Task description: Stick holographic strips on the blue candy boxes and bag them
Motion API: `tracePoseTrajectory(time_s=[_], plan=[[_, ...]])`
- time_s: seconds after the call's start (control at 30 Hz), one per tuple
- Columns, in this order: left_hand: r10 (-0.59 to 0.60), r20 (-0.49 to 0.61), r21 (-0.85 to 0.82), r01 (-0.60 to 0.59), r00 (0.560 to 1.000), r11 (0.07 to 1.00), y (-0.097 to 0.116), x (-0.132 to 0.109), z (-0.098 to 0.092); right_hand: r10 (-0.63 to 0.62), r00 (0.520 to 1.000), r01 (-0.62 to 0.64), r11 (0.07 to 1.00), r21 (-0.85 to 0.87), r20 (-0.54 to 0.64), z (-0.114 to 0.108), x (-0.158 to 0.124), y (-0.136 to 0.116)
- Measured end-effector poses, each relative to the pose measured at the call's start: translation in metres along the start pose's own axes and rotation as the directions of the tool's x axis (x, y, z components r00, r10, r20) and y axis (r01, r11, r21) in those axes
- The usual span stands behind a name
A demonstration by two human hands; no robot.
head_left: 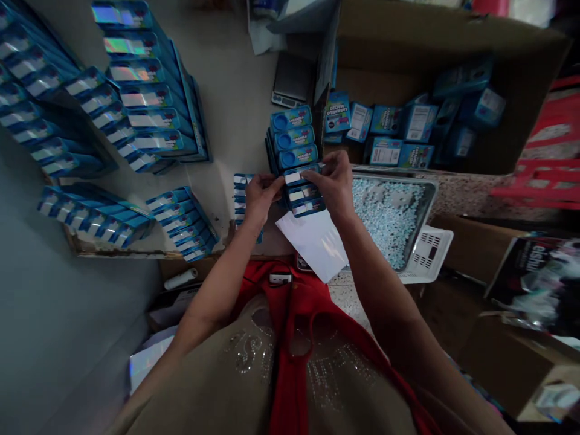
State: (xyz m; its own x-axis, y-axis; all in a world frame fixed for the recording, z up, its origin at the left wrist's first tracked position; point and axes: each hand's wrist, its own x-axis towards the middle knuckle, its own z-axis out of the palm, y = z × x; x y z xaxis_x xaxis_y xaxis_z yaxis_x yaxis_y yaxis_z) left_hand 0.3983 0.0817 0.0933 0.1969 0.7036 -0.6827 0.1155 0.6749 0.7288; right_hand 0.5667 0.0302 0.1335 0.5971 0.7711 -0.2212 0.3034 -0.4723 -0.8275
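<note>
Left hand [261, 196] & right hand [334, 182] pinch one blue box [295, 177] by its ends, at near end of the row of boxes [293, 139]. Step looks like seating it; next prob. calls for square alignment, light push.

Mount: head-worn, single view.
Facing: forward and steeply down over the worktop [235, 90].
Range: close, arm's reach.

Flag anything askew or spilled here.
Loose boxes in the cardboard carton lie jumbled, unlike the neat rows at left. A white sheet overhangs the table edge beneath the blue box pinched by left hand and right hand.
</note>
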Motion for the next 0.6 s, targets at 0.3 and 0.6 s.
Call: tracePoseTrajectory(time_s=[0.3, 0.6], plan=[[0.264, -0.161, 0.254, -0.219, 0.951, 0.942, -0.025, -0.054, 0.003, -0.004, 0.996, -0.01, 0.987, 0.159, 0.085, -0.035, 0.0, 0.016], [0.261, 0.048, 0.775, -0.201, 0.964, 0.6, -0.107, -0.076, 0.028, -0.03, 0.982, 0.104, 0.909, -0.404, 0.186, -0.045, -0.113, 0.13]])
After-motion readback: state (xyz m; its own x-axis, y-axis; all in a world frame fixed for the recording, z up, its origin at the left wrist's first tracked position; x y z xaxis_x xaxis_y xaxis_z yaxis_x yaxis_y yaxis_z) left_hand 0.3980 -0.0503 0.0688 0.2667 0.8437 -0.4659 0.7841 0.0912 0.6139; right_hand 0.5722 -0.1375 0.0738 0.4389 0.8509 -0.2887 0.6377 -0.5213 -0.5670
